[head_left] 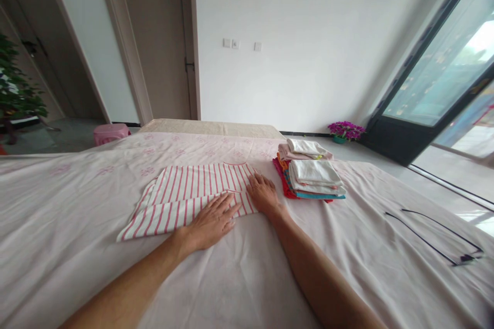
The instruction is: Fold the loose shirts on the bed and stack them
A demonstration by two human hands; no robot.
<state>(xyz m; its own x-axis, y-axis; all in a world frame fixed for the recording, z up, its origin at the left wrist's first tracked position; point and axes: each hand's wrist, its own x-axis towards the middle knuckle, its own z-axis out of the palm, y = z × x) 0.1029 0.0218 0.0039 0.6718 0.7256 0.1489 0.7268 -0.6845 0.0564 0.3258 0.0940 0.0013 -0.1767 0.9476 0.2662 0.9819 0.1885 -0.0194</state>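
A white garment with red stripes [185, 190] lies partly folded on the pale pink bedsheet [77, 226]. My left hand [212, 221] lies flat on its lower folded edge, fingers stretched out and pointing right. My right hand [263, 193] rests palm down on the garment's right end, fingers spread. Neither hand holds anything. Just right of my right hand stands a stack of folded clothes [312, 177], white on top with teal, orange and red layers beneath.
A black cord or strap [432, 236] lies on the sheet at the right. Beyond the bed are a pink stool [111, 132], a pot of purple flowers [345, 131] on the floor, a door, and a glass sliding door [436, 72] at right.
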